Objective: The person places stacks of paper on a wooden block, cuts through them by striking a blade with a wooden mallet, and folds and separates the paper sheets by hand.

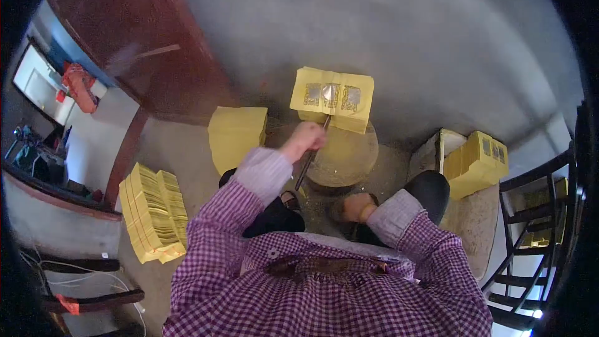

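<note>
My left hand point(307, 138) is closed round a thin dark rod point(307, 166), whose upper end reaches the lower edge of a yellow paper stack point(318, 77). Silver patches with printed patterns mark the top sheet. That stack rests on a round block point(343, 159). Lower down, near my right knee, my right hand point(356, 207) is closed round something dark and blurred that I cannot make out.
Plain yellow paper point(237, 137) lies left of the block. Tied yellow bundles point(150, 212) stand farther left. At right, more yellow paper point(474, 162) sits by a pale bench point(477, 224), beside a dark slatted chair point(530, 212). A red-brown door point(137, 31) stands upper left.
</note>
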`<action>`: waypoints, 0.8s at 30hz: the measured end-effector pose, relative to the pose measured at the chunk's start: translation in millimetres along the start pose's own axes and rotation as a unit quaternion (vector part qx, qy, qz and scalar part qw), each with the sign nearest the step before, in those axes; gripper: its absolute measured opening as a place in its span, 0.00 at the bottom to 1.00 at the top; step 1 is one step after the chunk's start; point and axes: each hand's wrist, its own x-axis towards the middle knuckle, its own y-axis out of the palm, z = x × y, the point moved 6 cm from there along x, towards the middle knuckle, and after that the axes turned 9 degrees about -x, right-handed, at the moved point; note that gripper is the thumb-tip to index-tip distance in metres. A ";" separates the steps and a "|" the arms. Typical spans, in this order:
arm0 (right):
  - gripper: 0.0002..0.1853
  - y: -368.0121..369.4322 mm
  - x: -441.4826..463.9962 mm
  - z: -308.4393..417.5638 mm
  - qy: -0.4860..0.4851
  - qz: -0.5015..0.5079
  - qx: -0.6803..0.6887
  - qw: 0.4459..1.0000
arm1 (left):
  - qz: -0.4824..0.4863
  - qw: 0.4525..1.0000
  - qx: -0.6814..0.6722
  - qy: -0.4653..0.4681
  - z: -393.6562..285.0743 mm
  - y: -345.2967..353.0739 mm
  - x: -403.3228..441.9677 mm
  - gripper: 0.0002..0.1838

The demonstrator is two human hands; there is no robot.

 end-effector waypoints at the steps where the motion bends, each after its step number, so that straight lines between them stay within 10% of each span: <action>1: 0.11 -8.5 -2.2 5.8 -0.006 0.002 0.006 1.000 | -0.029 0.998 0.052 0.030 9.3 -10.4 -6.5 0.16; 4: 0.12 -30.1 -2.4 10.4 -0.006 -0.072 -0.015 0.997 | -0.105 0.941 0.317 0.055 31.1 -17.7 -37.7 0.17; 8: 0.16 -132.4 -20.0 -17.2 0.032 -0.276 0.112 0.954 | -0.091 0.993 0.039 -0.070 63.8 14.0 -62.5 0.16; 10: 0.22 -196.3 -36.2 -41.4 -0.014 -0.500 0.174 0.848 | -0.166 0.940 0.224 0.198 68.9 7.3 -47.0 0.16; 12: 0.25 -223.1 -0.3 -68.4 -0.050 -0.603 0.014 0.796 | -0.147 0.947 0.221 0.181 72.9 8.4 -43.4 0.15; 20: 0.28 -195.5 74.9 -111.6 -0.015 -0.534 -0.023 0.845 | -0.124 0.925 0.344 0.104 43.7 8.5 -45.8 0.19; 24: 0.27 -195.6 74.9 -116.5 -0.025 -0.538 0.017 0.842 | 0.136 0.959 0.218 -0.118 -10.8 -52.9 -10.7 0.21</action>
